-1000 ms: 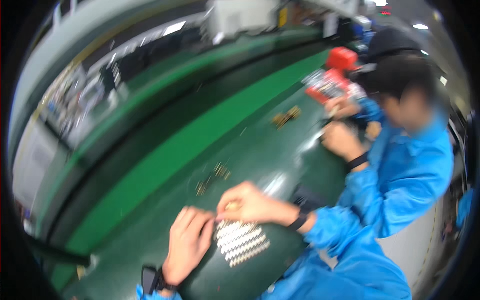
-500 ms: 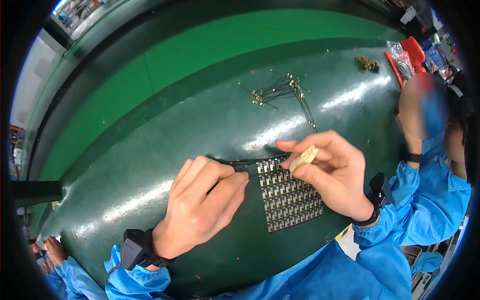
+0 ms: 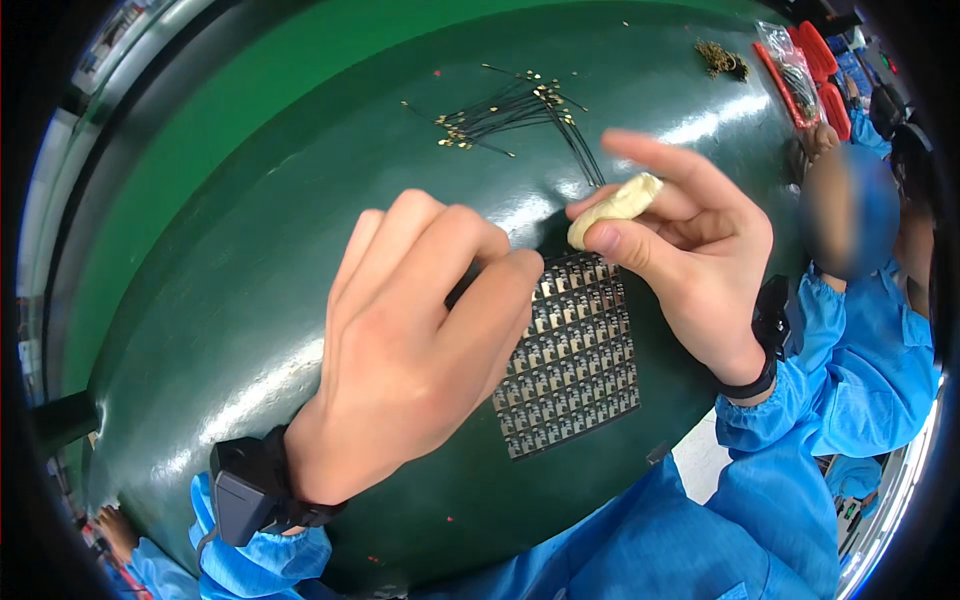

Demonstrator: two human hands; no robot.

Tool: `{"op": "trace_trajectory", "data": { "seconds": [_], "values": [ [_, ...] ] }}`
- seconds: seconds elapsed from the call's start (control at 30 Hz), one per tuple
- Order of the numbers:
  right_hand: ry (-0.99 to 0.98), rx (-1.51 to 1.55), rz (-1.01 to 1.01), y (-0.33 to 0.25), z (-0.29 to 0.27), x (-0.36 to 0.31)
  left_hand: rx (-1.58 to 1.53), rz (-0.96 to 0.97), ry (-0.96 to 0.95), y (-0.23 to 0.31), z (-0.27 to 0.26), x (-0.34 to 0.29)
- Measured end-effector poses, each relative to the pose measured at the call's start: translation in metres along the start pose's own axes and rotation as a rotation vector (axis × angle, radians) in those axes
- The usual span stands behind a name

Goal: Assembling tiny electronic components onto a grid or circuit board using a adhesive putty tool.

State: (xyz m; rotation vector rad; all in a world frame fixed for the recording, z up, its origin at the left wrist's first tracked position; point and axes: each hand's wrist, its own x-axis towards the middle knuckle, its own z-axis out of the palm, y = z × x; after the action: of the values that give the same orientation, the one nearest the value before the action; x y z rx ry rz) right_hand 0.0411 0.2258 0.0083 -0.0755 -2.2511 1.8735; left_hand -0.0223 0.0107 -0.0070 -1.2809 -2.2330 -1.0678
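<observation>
A dark panel covered with rows of small metal-cased boards lies on the green table in front of me. My left hand is over its upper left part, thumb and fingers closed in a pinch; what they hold, if anything, is hidden. Beyond the panel's far edge, my right hand grips a pale yellow, soft-looking lump between thumb and fingers, its index finger stretched out. Past the hands lies a loose bundle of thin black cables with gold-coloured ends, some reaching toward the right hand.
A small brownish tangle lies at the far right, near red trays and a clear plastic bag. Another person's blue sleeve is at the right. A further hand rests at the lower left edge.
Both hands have risen in view, the left moving right over the panel's corner. The right hand still holds the pale lump and its index finger is now extended. The view has shifted.
</observation>
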Motion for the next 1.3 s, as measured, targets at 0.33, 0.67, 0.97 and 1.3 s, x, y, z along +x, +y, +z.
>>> {"op": "trace_trajectory", "data": {
  "seconds": [0.33,0.67,0.97,1.3],
  "values": [
    [0.045,0.022,0.013,0.008,-0.005,0.0,-0.044,-0.035,-0.102,-0.004,0.006,0.014],
    [0.059,-0.126,-0.136,0.004,-0.005,-0.011,-0.082,-0.037,-0.106,0.004,0.002,0.014],
    [0.004,-0.139,-0.139,0.007,-0.008,-0.008,-0.091,-0.02,-0.103,0.006,0.001,0.015],
    [-0.014,-0.158,-0.159,0.005,-0.007,-0.008,-0.073,-0.029,-0.107,0.006,-0.001,0.013]
  ]
}}
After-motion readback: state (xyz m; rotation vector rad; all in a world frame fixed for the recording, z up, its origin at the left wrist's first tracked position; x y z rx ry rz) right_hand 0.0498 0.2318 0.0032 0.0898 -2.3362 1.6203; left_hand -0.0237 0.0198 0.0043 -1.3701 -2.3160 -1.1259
